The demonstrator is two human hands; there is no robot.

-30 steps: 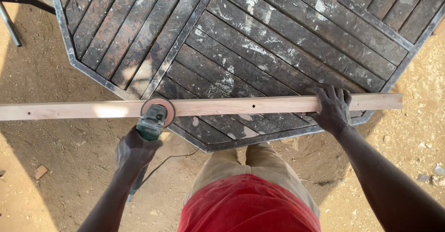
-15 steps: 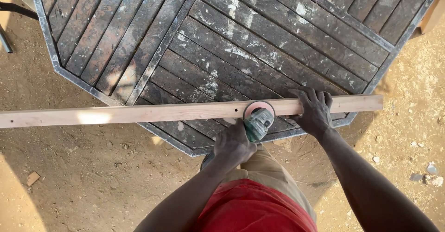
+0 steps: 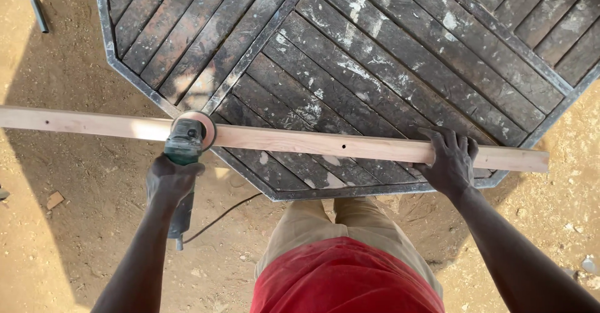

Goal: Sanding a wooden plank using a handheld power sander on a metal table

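1. Sandy, sunlit ground (image 3: 75,250) lies under a dark octagonal metal table with slatted top (image 3: 400,56), streaked with pale paint or dust; a person in a red shirt and tan trousers stands at its near edge.
2. Across that near edge lies a long pale wooden batten (image 3: 300,139), one small hole near its middle; its left part overhangs the table over the ground, its right end reaches just past the table's right corner.
3. Left hand (image 3: 169,181) is clenched round the body of a green angle grinder with a round sanding disc (image 3: 187,139); the disc sits on the batten's top face, right where the wood leaves the table's left edge; a thin black cable (image 3: 219,216) trails from the tool over the sand.
4. Right hand (image 3: 451,160) is spread flat, fingers pressing the batten down onto the table near its right end; it grips nothing else.
5. Step in hand, as I judge it: sanding the batten's top face, with the disc at the left portion.
6. A next pass would call for steady downward pressure from the right hand, since the overhanging left part could tip or chatter under the disc; the cable should be kept clear of the disc.
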